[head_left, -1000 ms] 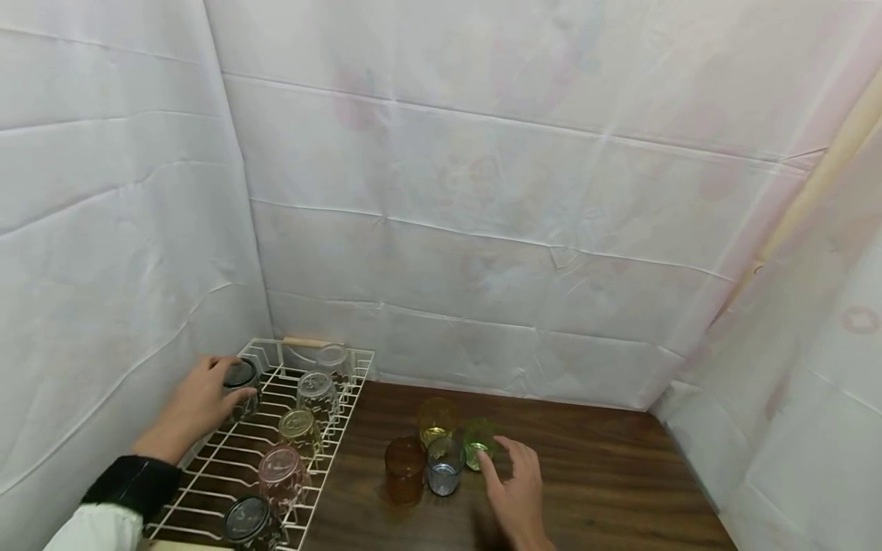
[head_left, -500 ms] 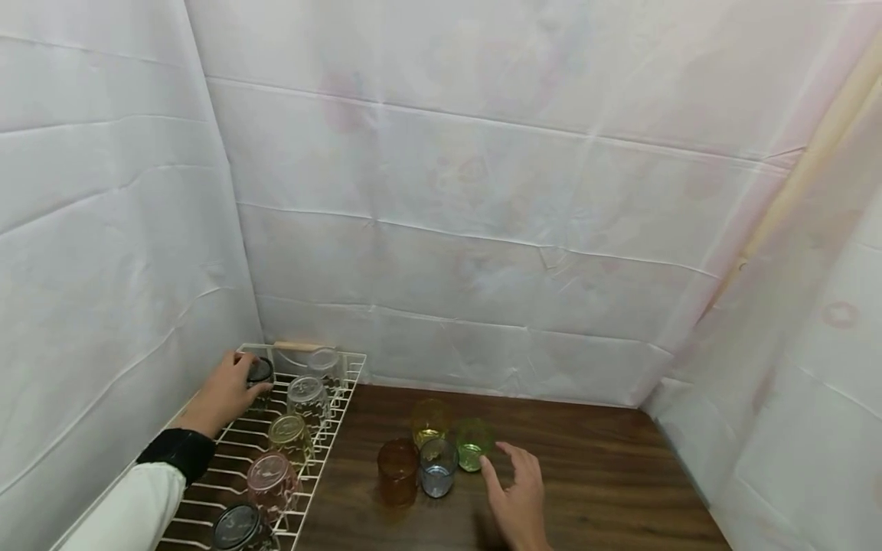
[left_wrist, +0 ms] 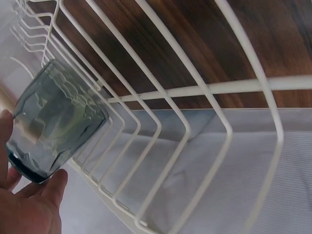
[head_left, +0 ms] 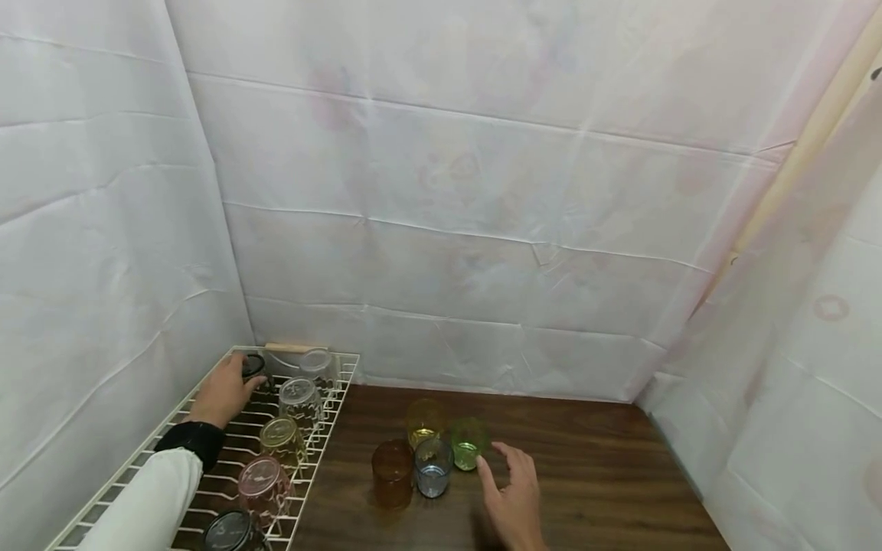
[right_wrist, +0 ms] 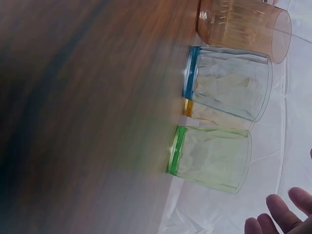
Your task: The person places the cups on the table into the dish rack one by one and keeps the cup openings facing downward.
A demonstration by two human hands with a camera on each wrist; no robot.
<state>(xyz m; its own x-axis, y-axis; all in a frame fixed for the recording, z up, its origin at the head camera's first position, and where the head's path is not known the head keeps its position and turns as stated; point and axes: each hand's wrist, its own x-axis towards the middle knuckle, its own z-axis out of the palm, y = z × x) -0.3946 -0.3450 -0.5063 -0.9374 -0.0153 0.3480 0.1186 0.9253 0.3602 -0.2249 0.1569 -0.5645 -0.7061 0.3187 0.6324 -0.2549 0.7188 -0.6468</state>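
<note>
My left hand (head_left: 223, 392) grips a dark grey-blue glass tumbler (left_wrist: 54, 119) by its base end, at the far left corner of the white wire dish rack (head_left: 103, 501). In the left wrist view the tumbler's mouth end is at the rack wires; I cannot tell whether its weight rests on them. My right hand (head_left: 513, 493) has its fingers spread beside a green glass (head_left: 468, 445), holding nothing. Close to the green glass stand a blue glass (right_wrist: 226, 83), an amber glass (head_left: 393, 474) and a yellow glass (head_left: 426, 421), all upright on the wooden table.
Along the rack's right side stand upside-down glasses: two clear ones (head_left: 300, 398), a yellowish one (head_left: 281, 440), a pink one (head_left: 262, 482) and a dark one (head_left: 230, 532). White cloth walls (head_left: 441, 268) enclose the table (head_left: 592, 474) at the back and sides.
My left hand has carried the grey-blue tumbler farther back along the rack, to its far left corner. The right hand has stayed beside the green glass. The head view has shifted slightly.
</note>
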